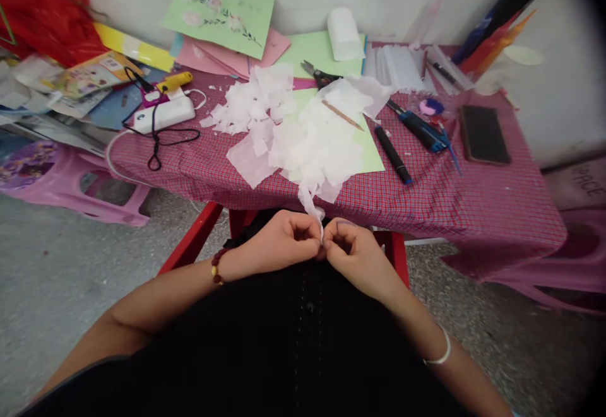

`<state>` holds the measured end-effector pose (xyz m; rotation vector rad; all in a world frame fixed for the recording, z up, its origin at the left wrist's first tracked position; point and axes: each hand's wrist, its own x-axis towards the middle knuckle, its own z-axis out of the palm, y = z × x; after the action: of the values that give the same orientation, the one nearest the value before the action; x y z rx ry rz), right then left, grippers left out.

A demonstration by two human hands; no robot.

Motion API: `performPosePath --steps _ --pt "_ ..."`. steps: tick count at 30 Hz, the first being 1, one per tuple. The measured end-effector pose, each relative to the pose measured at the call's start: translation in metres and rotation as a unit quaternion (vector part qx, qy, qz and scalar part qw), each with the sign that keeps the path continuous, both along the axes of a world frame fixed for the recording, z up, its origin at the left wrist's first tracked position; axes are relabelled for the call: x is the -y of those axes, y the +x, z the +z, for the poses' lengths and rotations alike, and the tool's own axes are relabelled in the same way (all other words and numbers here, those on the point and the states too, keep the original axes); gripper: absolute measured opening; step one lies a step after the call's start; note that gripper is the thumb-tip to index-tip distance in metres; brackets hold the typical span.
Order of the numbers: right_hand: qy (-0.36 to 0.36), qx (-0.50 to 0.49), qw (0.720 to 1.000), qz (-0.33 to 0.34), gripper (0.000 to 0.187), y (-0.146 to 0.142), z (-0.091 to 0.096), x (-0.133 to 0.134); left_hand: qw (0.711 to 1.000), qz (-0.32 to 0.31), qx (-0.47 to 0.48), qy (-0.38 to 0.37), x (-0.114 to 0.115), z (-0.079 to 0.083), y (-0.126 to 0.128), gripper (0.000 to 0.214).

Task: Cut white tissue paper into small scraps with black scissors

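A thin strip of white tissue paper (pixel 311 207) hangs between my fingertips, just in front of the table edge. My left hand (pixel 286 240) pinches it from one side, thumb against forefinger. From the other side my right hand (pixel 357 253) pinches the same strip, so the fingertips of both hands almost touch. Beyond my hands, torn white tissue paper (pixel 317 142) lies heaped over a light green sheet (pixel 372 155). A brown pencil (pixel 343 115) rests on that heap. Smaller torn scraps (pixel 249 105) are spread to its left.
Behind the heap lie black-handled scissors (pixel 324 76) and a white tissue roll (pixel 344 33). A black marker (pixel 392 155), a blue cutter (pixel 421 128) and a dark phone-like object (pixel 483 133) are on the right. A white power strip (pixel 165 116) with cords sits left, below a flower-decorated green card (pixel 220 13).
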<state>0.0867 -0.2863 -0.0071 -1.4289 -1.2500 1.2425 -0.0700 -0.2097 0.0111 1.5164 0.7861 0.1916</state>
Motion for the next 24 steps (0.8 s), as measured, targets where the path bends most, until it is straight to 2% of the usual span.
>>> performPosePath --steps 8,10,16,20,24 --pt "-0.041 -0.053 0.998 0.004 0.012 -0.0006 0.0011 -0.0024 0.998 -0.005 0.017 -0.058 -0.0013 0.0046 0.0006 0.004" --pt "-0.039 -0.049 0.998 0.002 0.012 -0.0007 0.0001 -0.0027 0.998 -0.012 0.026 -0.052 -0.0011 0.0042 0.0004 0.001" --pt "-0.021 -0.044 0.999 -0.005 0.012 -0.0012 -0.0002 -0.0025 0.999 -0.008 0.029 -0.011 0.0004 -0.0007 0.0003 0.009" --pt "-0.047 -0.100 0.994 -0.002 0.012 -0.0013 -0.0005 -0.0024 0.999 0.003 0.013 -0.033 -0.0003 -0.0010 -0.0002 0.008" --pt "-0.082 -0.170 0.982 -0.008 0.010 -0.0001 -0.0058 -0.0028 0.996 0.013 0.020 -0.087 -0.0026 -0.0011 -0.0015 0.005"
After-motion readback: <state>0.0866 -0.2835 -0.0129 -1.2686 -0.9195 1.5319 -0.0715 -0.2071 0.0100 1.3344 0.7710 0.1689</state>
